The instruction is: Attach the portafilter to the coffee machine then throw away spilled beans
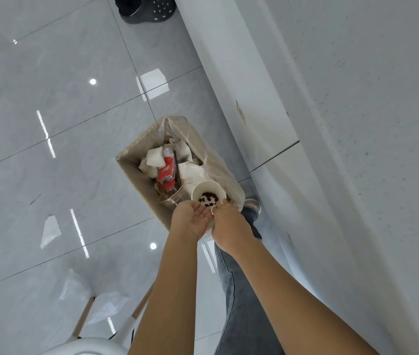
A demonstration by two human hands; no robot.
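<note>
Head view: dark glossy beans (208, 199) heaped in white cup (203, 188).

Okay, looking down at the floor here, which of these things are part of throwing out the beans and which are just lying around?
Part of the job:
- coffee beans
- white cup holding them
- lined waste bin below
- left hand, open beside the cup
- right hand, at the cup's near edge

Just lying about:
- red bottle in the bin
- crumpled paper in the bin
- black shoe
- white stool
</note>
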